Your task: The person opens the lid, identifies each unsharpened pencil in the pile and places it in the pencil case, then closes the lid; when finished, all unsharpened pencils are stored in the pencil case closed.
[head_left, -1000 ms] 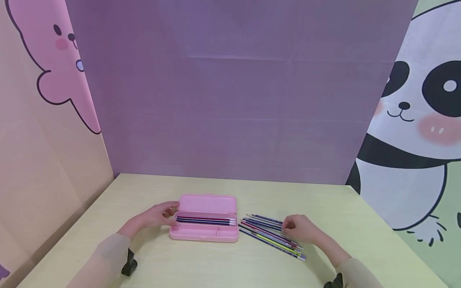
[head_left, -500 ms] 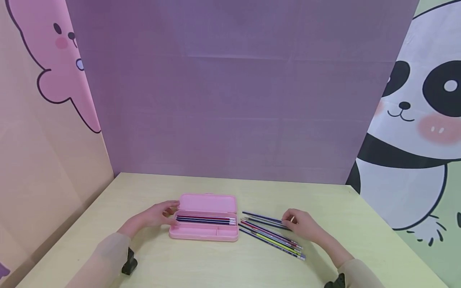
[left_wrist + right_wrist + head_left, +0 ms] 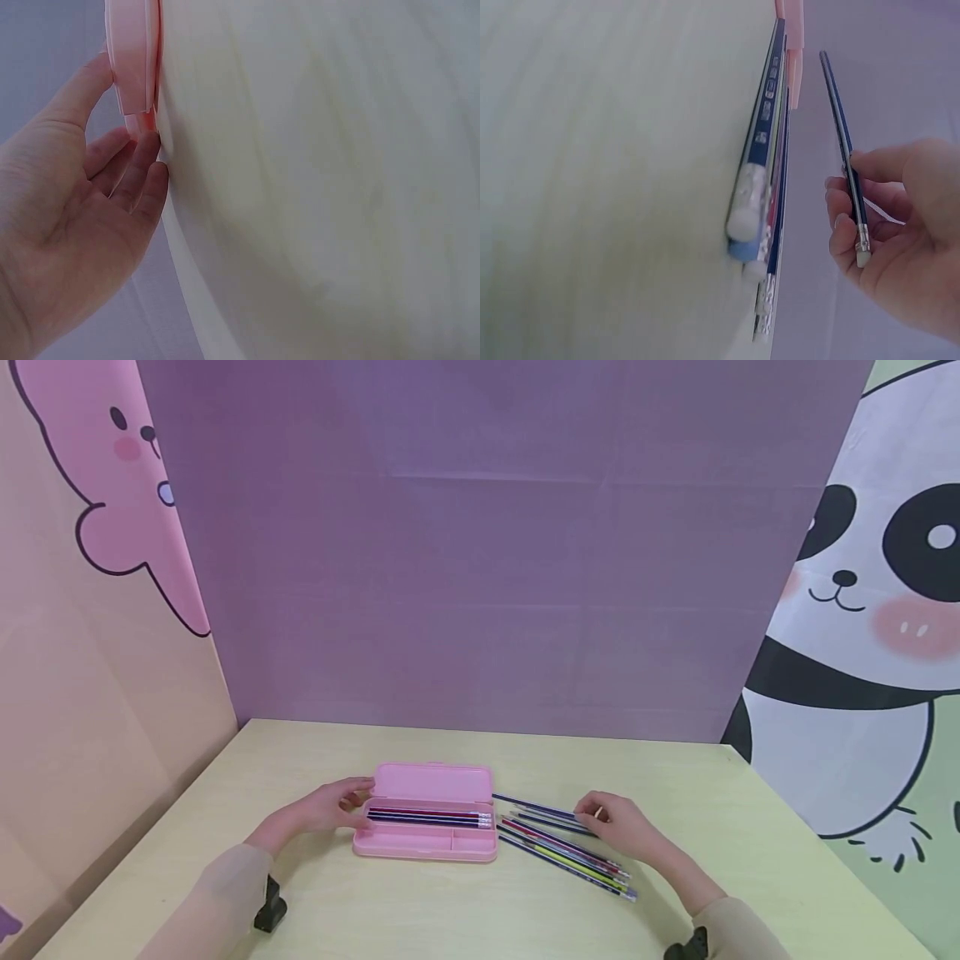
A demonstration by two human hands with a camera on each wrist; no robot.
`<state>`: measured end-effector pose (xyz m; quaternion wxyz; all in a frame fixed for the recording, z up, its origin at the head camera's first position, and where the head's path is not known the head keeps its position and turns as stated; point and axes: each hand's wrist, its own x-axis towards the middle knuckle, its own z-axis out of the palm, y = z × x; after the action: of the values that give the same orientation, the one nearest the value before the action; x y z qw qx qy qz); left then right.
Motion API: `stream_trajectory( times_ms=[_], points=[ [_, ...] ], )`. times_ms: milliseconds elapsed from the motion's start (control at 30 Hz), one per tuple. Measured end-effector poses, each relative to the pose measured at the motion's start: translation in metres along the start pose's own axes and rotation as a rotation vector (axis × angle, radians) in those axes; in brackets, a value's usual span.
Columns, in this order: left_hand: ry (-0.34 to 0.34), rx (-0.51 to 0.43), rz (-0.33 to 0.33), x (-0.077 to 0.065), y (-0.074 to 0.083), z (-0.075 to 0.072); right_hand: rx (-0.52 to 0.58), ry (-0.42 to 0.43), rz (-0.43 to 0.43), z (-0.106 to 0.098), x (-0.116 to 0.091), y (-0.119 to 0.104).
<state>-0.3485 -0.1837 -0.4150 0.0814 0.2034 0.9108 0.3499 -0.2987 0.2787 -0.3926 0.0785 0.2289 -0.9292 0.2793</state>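
A pink pencil case (image 3: 401,843) lies unfolded on the table, with several dark and red pencils (image 3: 427,817) in its upper compartment. My left hand (image 3: 333,807) holds the case's left end, thumb on the tray side and fingers by the lid (image 3: 432,783). In the left wrist view the thumb and fingertips meet the pink edge (image 3: 135,60). My right hand (image 3: 611,821) pinches a dark blue pencil (image 3: 840,120) near its white eraser end, raised off the table. Its far tip reaches toward the case's right side.
Right of the case, several loose pencils (image 3: 566,857), dark, red and yellow, lie slantwise in a bunch on the wooden table (image 3: 420,910), eraser ends toward the lower right. A purple board (image 3: 480,568) stands at the table's back edge.
My right hand has lifted the dark blue pencil from the back of the bunch and moved it left toward the case. The left hand stays on the case.
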Motion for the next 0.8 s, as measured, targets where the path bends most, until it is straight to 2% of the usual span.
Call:
stream_trajectory(
  times_ms=[200,467,800],
  points=[
    [0.002,0.006,0.017,0.000,0.001,0.000,0.011,-0.014,-0.003,0.003,0.005,-0.003],
    [0.000,-0.009,0.001,-0.003,0.004,-0.002,0.016,0.009,-0.061,0.008,0.011,-0.009],
    [0.009,-0.013,-0.027,-0.002,0.004,0.000,0.012,0.002,-0.077,0.014,0.019,-0.021]
  ],
)
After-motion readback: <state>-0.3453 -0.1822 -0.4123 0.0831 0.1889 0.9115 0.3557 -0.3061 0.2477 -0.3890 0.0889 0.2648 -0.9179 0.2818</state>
